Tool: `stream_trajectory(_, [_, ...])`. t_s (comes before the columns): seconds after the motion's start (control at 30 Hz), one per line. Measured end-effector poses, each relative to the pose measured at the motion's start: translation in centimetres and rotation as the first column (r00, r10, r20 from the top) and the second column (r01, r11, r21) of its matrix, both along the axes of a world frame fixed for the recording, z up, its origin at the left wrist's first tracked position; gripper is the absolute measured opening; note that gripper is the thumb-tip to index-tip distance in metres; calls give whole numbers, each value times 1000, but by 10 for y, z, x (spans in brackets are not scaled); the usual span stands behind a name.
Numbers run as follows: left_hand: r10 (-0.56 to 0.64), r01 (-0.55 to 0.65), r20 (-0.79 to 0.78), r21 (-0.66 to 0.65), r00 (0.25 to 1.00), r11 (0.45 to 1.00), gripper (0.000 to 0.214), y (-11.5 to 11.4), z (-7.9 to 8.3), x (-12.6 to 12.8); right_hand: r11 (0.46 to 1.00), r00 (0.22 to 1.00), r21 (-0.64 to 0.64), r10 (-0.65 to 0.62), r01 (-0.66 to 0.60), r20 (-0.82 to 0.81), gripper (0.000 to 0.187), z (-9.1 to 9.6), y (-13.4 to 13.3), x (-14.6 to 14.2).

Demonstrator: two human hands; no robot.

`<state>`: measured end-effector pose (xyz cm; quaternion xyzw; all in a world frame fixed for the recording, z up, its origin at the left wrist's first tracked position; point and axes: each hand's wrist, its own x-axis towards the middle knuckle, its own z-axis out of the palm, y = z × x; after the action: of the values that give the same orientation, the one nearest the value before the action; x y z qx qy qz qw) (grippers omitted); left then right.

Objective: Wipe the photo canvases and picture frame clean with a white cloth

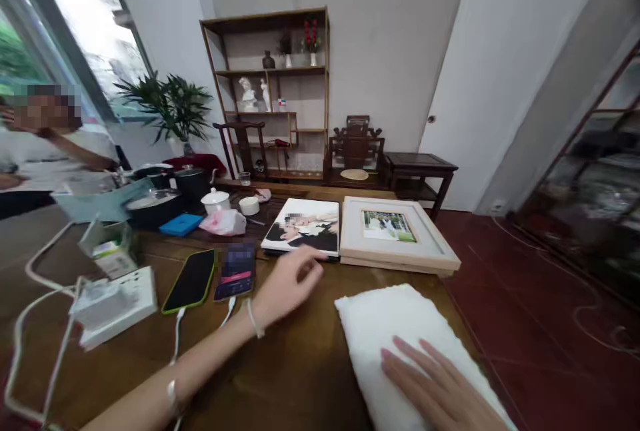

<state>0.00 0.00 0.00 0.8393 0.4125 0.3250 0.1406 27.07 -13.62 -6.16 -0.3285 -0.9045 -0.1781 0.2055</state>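
the right hand (435, 381) lies palm down on a folded white cloth (383, 314), its fingers slightly spread and stretched out flat over the top. the cloth rests at the near right of the brown wooden table (295, 364), close to the table's edge. the left hand (287, 284) reaches out over the middle of the table, a pale bracelet (255, 319) around its wrist; its fingers bend loosely, with a gap between thumb and forefinger, and pinch nothing. the forefinger's tip is at the near edge of a photo panel (320, 211), though blur makes it hard to say whether they touch.

the photo panel lies flat, just beside a light wooden picture frame (433, 234) to its right, which holds a small photo inside a broad pale mount. to the left of the left hand lie a phone with a lit screen (236, 276) and a dark phone with a yellow-green edge (191, 281), each with a white cable at its near end. farther left sits a white power strip (143, 297). behind the phones are a blue packet (181, 224), a pink and white bag (223, 222) and a lidded white cup (215, 202). a person (80, 151) in a white top sits at the far left.
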Motion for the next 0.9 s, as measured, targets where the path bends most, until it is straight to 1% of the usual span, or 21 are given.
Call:
stream_trajectory(0.03, [123,-124,12,25,992,992,28,19,5,-14,998,1000,-54,-29,28,-11,83,3,1,2])
stream_trajectory(0.07, [252,-251,-40,30,967,967,29,37,9,-27,994,998,-98,-54,52,-20,84,5,3,5])
stream_trajectory(0.1, [401,-402,-102,16,910,916,33,54,11,-38,989,997,-131,-75,71,-30,85,6,4,6])
stream_trajectory(0.13, [473,-477,-119,-5,873,879,39,71,12,-48,984,995,-154,-93,86,-40,85,6,5,8])
stream_trajectory(0.2, [515,-529,-150,-72,844,845,48,99,9,-61,981,991,-164,-113,101,-66,85,5,7,8])
stream_trajectory(0.27, [506,-533,-178,-165,844,830,50,119,2,-66,984,989,-139,-120,108,-81,84,5,8,7])
stream_trajectory(0.33, [504,-533,-173,-234,846,813,50,132,-5,-66,987,989,-114,-127,117,-82,83,6,8,6])
stream_trajectory(0.47, [516,-525,-123,-334,848,783,49,142,-11,-67,991,990,-73,-120,114,-77,79,10,6,6])
stream_trajectory(0.57, [509,-494,-75,-398,857,773,49,145,-11,-72,993,992,-66,-98,93,-81,71,6,3,7])
stream_trajectory(0.6, [508,-481,-56,-421,860,769,48,145,-10,-73,991,989,-73,-117,111,-86,67,3,1,7])
stream_trajectory(0.67, [508,-454,-16,-473,861,755,47,145,-7,-75,977,975,-100,-197,187,-106,59,-2,-2,6])
stream_trajectory(0.73, [509,-416,32,-533,860,736,44,142,-2,-77,958,957,-146,-266,248,-117,55,-2,-4,5])
stream_trajectory(0.8, [507,-364,83,-597,858,715,40,138,7,-78,962,966,-170,-233,212,-113,48,3,-6,4])
stream_trajectory(0.87, [506,-310,128,-656,853,688,39,131,16,-82,979,985,-153,-150,135,-89,37,10,-6,5])
stream_trajectory(0.9, [509,-287,145,-681,849,673,39,126,21,-84,988,992,-124,-101,91,-73,31,13,-6,5])
